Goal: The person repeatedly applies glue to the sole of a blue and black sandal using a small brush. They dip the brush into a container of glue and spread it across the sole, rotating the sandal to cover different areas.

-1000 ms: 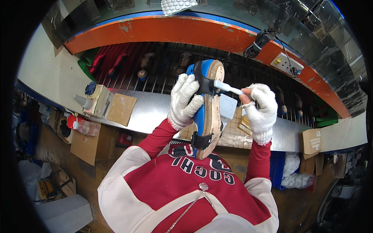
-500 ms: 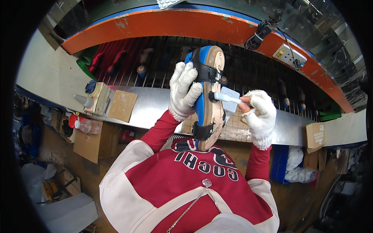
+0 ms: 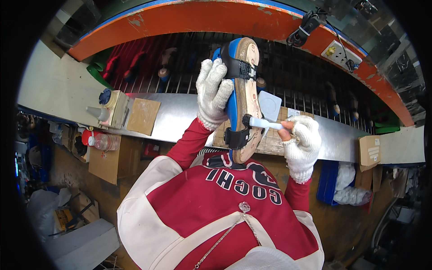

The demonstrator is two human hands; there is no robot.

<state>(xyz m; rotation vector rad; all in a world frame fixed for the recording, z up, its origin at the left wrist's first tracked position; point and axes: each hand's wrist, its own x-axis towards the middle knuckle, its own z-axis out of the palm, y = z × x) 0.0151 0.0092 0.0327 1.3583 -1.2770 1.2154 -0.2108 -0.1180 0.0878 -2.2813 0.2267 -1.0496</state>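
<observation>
My left hand [image 3: 213, 92], in a white knit glove, grips a blue shoe last [image 3: 231, 108] from its left side. The last is held sole out, with a tan insole [image 3: 253, 103] facing right and black straps [image 3: 237, 138] wrapped over its edge. Between thumb and fingers of my gloved right hand [image 3: 300, 139] is a pale-handled brush [image 3: 265, 123]. Its dark bristles touch the insole's edge just above the lower strap. Bare fingertips show through the right glove. Behind the brush stands a pale, translucent, flat-sided container [image 3: 270, 106], partly hidden by the last.
A metal ledge [image 3: 173, 114] runs across in front of me, with a brown board [image 3: 143, 117] on its left. Beyond it, more lasts [image 3: 164, 72] sit on a rack of rods [image 3: 189, 60] beneath an orange beam [image 3: 180, 20]. A socket strip [image 3: 340, 55] hangs at right.
The brush has moved down along the insole's edge, from mid-sole to near the lower strap. My left hand keeps its grip; the last appears slightly higher in view.
</observation>
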